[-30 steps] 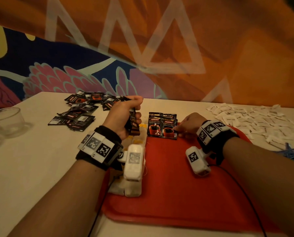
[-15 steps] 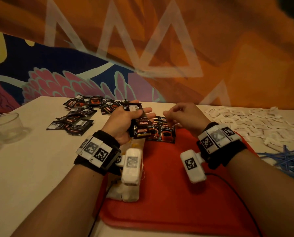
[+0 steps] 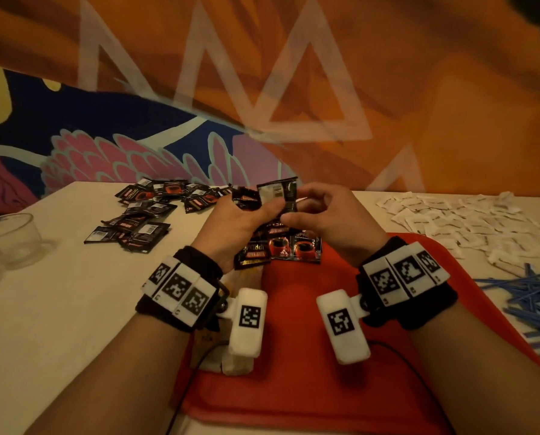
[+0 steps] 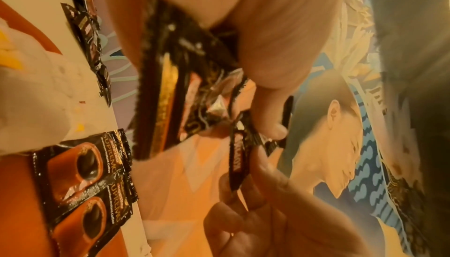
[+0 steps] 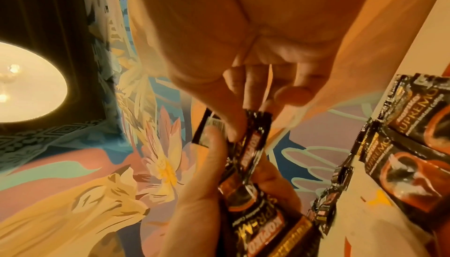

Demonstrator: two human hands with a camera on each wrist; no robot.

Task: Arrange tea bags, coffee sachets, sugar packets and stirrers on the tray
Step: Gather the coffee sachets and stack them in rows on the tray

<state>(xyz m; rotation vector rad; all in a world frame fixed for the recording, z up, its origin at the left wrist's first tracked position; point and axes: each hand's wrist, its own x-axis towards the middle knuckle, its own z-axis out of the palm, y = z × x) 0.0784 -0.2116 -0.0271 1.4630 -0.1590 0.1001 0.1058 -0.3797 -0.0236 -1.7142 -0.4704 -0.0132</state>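
My left hand [image 3: 243,221] grips a small stack of black coffee sachets [image 3: 253,249] above the far edge of the red tray [image 3: 309,387]. One sachet [image 3: 278,193] stands upright, pinched between my left thumb and the fingertips of my right hand [image 3: 322,215]. In the right wrist view the right fingers [image 5: 241,95] pinch that sachet's [image 5: 253,138] top end. Two coffee sachets [image 3: 297,246] lie side by side, cup pictures up, on the tray's far edge; they also show in the left wrist view [image 4: 90,180].
A loose heap of coffee sachets [image 3: 149,215] lies on the white table at far left. White sugar packets [image 3: 460,221] spread at far right, blue stirrers [image 3: 529,299] beside the tray's right edge. A glass bowl [image 3: 8,240] stands at the left. White tea bags [image 3: 231,362] lie at the tray's left side.
Both hands rose above the tray's far edge and came together. My right hand left the laid sachets and now pinches one sachet from the left hand's stack.
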